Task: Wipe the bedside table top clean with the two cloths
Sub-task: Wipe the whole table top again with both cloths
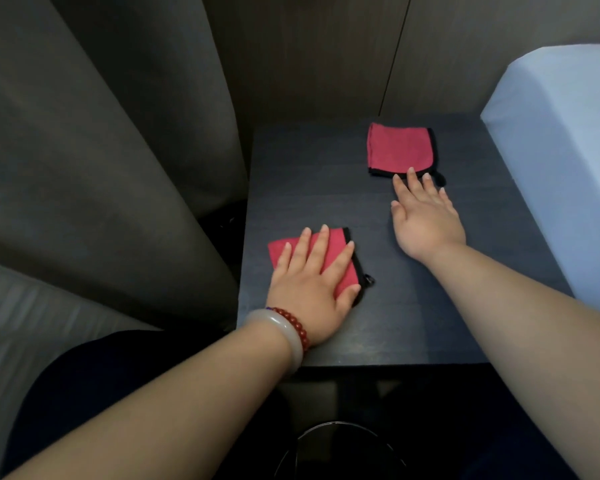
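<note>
Soft, light cloths probably want flat-palm pressure: left hand (309, 289) lies flat on the near cloth (347, 271) at 7 o'clock on the bench (309, 174), right hand (426, 220), fingers straight, touches the far cloth (399, 148) at 1 o'clock.

curtain (84, 150): grey folds, left of the left fingers (300, 251) | wall (309, 46): dark wood panels, beyond the fingers | bed (561, 133): white sheet, right of the right fingers (413, 183) | light: dim
</note>
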The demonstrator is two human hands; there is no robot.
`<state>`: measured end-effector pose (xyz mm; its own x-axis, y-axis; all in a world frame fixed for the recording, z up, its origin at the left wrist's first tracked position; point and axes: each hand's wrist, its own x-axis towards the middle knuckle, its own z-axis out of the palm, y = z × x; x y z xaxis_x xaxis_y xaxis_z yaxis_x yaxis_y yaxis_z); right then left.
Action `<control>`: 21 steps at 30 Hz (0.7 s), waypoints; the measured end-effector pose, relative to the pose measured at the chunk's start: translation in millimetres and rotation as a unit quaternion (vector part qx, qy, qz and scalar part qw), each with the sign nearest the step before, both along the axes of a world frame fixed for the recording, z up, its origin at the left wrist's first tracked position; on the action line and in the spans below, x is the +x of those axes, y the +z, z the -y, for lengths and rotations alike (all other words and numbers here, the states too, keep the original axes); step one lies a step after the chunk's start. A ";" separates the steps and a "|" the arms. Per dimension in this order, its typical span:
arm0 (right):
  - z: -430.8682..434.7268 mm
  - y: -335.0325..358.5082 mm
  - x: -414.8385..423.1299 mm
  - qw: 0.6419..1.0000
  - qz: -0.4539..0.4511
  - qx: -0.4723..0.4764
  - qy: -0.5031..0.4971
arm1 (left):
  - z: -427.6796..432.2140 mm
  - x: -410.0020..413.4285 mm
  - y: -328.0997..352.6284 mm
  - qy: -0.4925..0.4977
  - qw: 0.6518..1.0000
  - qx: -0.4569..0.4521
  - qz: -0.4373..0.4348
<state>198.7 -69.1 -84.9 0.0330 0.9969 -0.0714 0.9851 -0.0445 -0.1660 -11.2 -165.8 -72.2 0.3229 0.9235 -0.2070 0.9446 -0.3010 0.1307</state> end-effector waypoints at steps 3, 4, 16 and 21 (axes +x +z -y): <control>2.3 -0.9 1.2 1.000 0.004 -0.005 -0.006 | -30.6 -23.5 -1.5 0.054 0.999 -0.002 0.002; 4.1 -1.5 1.5 1.000 0.005 -0.006 -0.011 | -40.0 -29.1 -1.1 0.084 0.996 -0.007 -0.002; 20.9 -4.9 -4.3 0.999 0.009 -0.006 -0.030 | 16.5 -20.9 -4.3 0.006 1.000 0.027 -0.008; 22.0 -5.2 -4.2 1.000 0.008 -0.005 -0.025 | 5.1 -35.0 -1.1 0.113 0.993 -0.009 -0.022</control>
